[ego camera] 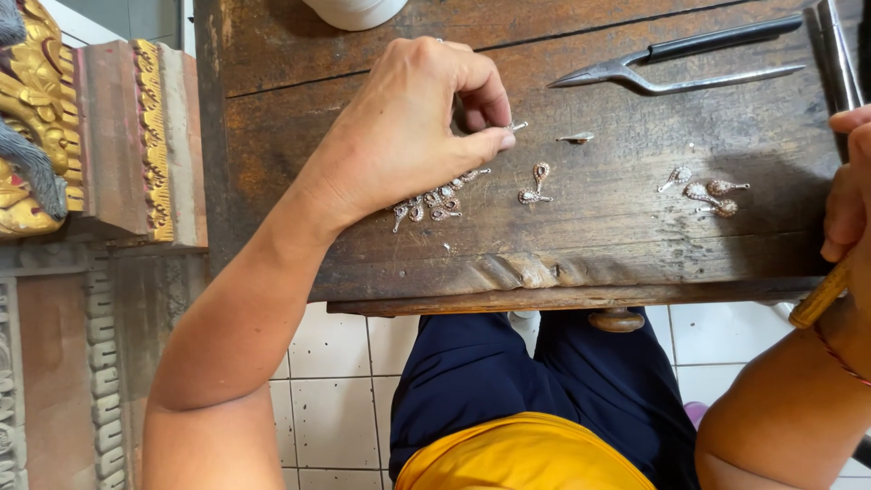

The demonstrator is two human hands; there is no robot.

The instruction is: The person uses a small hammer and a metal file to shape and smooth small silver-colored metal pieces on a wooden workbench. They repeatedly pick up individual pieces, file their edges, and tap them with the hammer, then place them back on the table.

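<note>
The left hand (413, 127) pinched a tiny pendant (519, 126) at its fingertips; a slip might have flicked it off the bench (635, 245).

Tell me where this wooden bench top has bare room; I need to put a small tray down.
Bare wood lies along the bench near edge below the pendants, and between the teardrop pair and right-hand cluster. Crowded: under the left hand and by the shears.
</note>
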